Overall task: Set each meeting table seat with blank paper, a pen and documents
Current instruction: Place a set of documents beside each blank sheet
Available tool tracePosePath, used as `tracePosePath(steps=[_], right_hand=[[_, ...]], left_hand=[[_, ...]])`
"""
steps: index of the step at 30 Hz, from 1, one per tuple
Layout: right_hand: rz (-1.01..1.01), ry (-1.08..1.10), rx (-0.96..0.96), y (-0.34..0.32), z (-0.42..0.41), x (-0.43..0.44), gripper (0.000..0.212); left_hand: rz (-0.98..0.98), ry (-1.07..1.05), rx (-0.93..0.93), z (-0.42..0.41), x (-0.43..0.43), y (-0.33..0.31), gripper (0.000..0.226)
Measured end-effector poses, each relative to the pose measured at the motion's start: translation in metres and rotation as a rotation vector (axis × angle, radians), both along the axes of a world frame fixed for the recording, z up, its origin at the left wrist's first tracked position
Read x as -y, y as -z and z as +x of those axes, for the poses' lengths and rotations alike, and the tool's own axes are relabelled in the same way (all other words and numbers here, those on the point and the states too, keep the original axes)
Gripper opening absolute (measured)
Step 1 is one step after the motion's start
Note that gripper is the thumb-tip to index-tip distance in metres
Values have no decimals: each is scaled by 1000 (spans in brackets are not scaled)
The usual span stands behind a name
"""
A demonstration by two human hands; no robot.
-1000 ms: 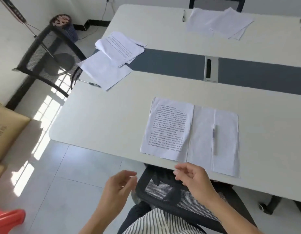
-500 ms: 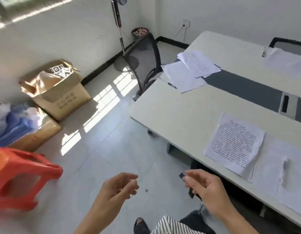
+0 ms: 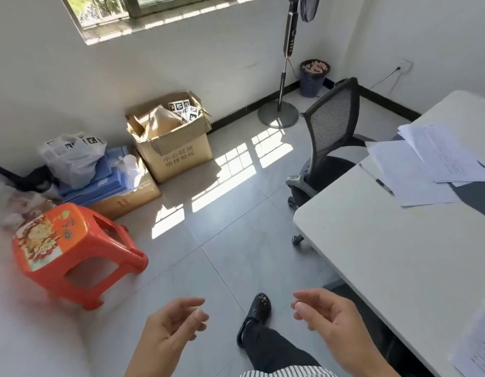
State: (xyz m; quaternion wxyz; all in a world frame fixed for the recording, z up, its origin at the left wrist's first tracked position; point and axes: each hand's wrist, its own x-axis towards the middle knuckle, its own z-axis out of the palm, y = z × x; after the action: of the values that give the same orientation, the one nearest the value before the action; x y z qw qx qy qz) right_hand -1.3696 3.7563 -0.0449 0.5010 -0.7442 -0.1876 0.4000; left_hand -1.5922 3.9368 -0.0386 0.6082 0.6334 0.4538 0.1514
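A pen lies on the white bench, its long axis diagonal and its dark end nearer the camera. It is beside blank paper, which is overlapped by a printed document. A mesh office chair stands at that seat. The left hand and right hand hover empty over the floor, fingers loosely curled.

The floor lies open toward 12 o'clock. An orange stool stands at 9 o'clock and the white table fills 3 o'clock. A black chair stands at 1 o'clock, a box at 11.
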Motion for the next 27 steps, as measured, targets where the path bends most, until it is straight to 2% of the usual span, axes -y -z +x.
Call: tracePosePath(steps=[4, 9, 14, 20, 24, 27], right_hand=[[37, 16, -11, 7, 51, -79, 15], [100, 14, 18, -14, 124, -176, 15], [121, 36, 55, -29, 192, -246, 13], [62, 218, 43, -3, 252, -316, 15], [25, 366, 39, 6, 287, -370, 15], [47, 503, 41, -9, 312, -409, 15]], left_hand=[[49, -19, -17, 48, -77, -8, 32], [115, 6, 16, 119, -167, -40, 24], [57, 54, -13, 182, -239, -37, 23], [3, 181, -47, 270, -353, -17, 14], [24, 303, -6, 344, -446, -19, 47], [39, 443, -6, 408, -505, -34, 33]])
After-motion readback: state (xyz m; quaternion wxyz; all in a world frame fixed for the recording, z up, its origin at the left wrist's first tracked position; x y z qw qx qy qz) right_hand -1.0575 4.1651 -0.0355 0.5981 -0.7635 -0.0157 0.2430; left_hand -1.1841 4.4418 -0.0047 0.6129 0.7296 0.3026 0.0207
